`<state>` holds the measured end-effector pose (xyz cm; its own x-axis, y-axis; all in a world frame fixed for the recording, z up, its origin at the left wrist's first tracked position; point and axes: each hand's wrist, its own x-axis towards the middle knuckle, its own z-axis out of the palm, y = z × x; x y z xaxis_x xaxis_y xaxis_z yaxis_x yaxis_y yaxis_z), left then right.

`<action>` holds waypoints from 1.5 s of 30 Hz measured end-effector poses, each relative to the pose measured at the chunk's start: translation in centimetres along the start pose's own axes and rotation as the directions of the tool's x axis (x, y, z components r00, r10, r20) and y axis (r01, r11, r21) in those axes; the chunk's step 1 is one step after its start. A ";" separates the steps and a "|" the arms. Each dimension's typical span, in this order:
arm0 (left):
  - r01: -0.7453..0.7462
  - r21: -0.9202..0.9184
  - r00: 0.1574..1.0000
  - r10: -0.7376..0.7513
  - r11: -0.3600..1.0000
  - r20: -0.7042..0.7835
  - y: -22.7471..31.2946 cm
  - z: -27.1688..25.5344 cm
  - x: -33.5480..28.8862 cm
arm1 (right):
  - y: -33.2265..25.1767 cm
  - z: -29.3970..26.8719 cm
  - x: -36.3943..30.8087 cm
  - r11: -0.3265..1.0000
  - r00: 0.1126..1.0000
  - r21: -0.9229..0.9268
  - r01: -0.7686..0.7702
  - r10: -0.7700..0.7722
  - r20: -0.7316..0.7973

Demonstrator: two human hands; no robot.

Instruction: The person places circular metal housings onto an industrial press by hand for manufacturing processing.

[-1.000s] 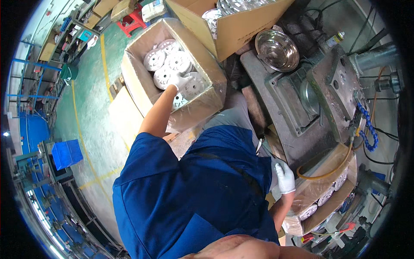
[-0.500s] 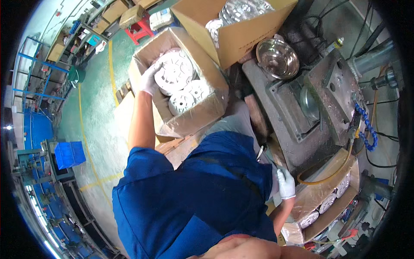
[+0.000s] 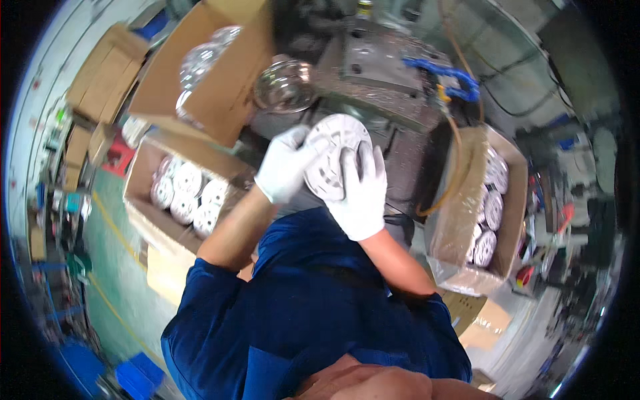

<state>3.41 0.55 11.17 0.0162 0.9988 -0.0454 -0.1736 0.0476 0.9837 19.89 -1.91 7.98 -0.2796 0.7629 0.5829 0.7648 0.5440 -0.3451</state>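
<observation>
A round, pale disc with slots and holes [image 3: 325,175] is held up in front of my body, tilted, with its slotted face partly showing. My white-gloved left hand [image 3: 283,167] grips its left edge, thumb lying across the face. From the lower right my gloved right hand [image 3: 362,197] clasps it, fingers spread over the face. Behind the disc stands a dark press with an upper plate [image 3: 383,63]. A shiny metal bowl [image 3: 285,85] rests to the left of the press.
At left, an open carton [image 3: 157,223] holds several similar discs. A taller carton [image 3: 227,100] behind it contains shiny metal pieces. Another carton [image 3: 460,277] with discs stands at right. A blue coiled hose [image 3: 453,77] and an orange hose [image 3: 459,160] hang by the press.
My left hand has come out of the left carton with a disc. My right hand has risen from my side onto it. The view has turned right toward the press.
</observation>
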 end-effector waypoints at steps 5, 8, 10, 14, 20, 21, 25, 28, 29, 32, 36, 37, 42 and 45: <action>-0.343 0.337 0.938 0.342 0.877 0.065 0.5 4.7 -0.3 | 2.3 -1.8 -1.0 0.490 0.766 0.638 -0.594 0.586 0.264; -0.120 0.282 0.986 0.149 0.952 -0.080 -2.6 4.3 0.8 | 4.6 1.3 -2.7 -0.156 0.698 0.935 -0.317 0.629 0.342; 0.060 0.064 0.998 -0.058 0.996 -0.036 -4.4 4.6 1.4 | 3.8 1.3 -2.3 -0.198 0.701 0.936 -0.290 0.622 0.349; -0.076 -0.165 0.992 0.058 0.983 -0.110 -4.5 6.3 3.3 | 2.2 -0.1 -1.2 0.061 0.859 0.907 -0.416 0.355 0.370; -0.223 -0.058 0.970 0.215 0.973 -0.116 0.3 5.0 8.0 | 5.6 0.5 -4.7 0.218 0.824 0.810 -0.545 0.316 0.469; -0.221 -0.078 0.970 0.210 0.972 -0.126 0.2 4.3 9.9 | 5.8 0.0 -5.7 0.215 0.790 0.772 -0.599 0.314 0.526; -0.239 0.280 0.948 0.285 0.930 -0.139 3.7 4.7 14.3 | 7.5 0.4 -11.8 0.324 0.649 0.563 -0.760 0.409 0.641; -0.220 0.298 0.957 0.265 0.929 -0.120 3.0 4.7 18.8 | 8.0 0.4 -15.4 0.158 0.530 0.526 -0.836 0.484 0.696; -0.197 0.353 0.962 0.250 0.914 -0.109 2.8 5.1 19.9 | 8.4 0.4 -16.6 0.181 0.489 0.468 -0.865 0.507 0.709; -0.189 0.462 0.955 0.273 0.866 -0.120 0.4 4.1 24.2 | 9.2 1.2 -19.2 0.250 0.428 0.349 -0.903 0.594 0.681; -0.119 0.713 0.970 0.235 0.691 -0.066 1.9 4.3 24.7 | 10.7 3.2 -21.7 0.314 0.394 0.241 -0.918 0.658 0.642; -0.059 0.804 0.987 0.157 0.591 -0.044 2.9 4.5 24.4 | 11.0 3.4 -21.7 0.316 0.396 0.244 -0.917 0.657 0.641; 0.028 0.892 1.000 -0.013 0.450 -0.025 4.0 4.4 23.8 | 11.6 2.4 -19.5 0.464 0.441 0.185 -0.866 0.535 0.720; 0.054 0.901 0.998 -0.036 0.431 -0.043 4.1 4.4 24.0 | 11.5 2.2 -18.0 0.601 0.525 0.142 -0.786 0.528 0.668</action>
<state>7.41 24.64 14.87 -0.0195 0.9959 -0.0880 0.8131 0.0670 0.5783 32.45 -8.61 -8.11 -0.1304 0.9209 -0.3673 0.5972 -0.2228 -0.7705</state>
